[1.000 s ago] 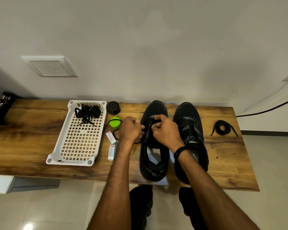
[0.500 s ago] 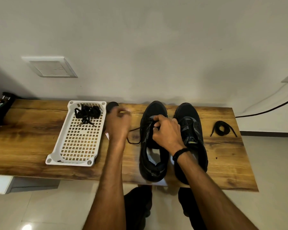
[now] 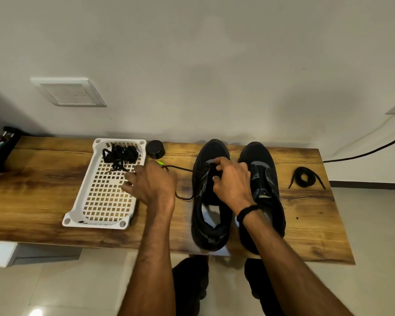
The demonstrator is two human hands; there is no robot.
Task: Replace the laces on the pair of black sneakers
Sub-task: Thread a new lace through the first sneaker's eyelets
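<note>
Left hand [image 3: 151,183] over half-hidden green object [image 3: 161,163], right hand [image 3: 232,181] over sneaker [image 3: 201,185] eyelets.

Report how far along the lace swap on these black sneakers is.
Done: nothing looks finished; whether the right sneaker is laced I cannot tell. In hand: the left hand holds a lace running sideways out of the left sneaker, which the right hand grips at its eyelets. Left: a coiled lace on the table and a lace bundle in the white tray lie untouched.
</note>
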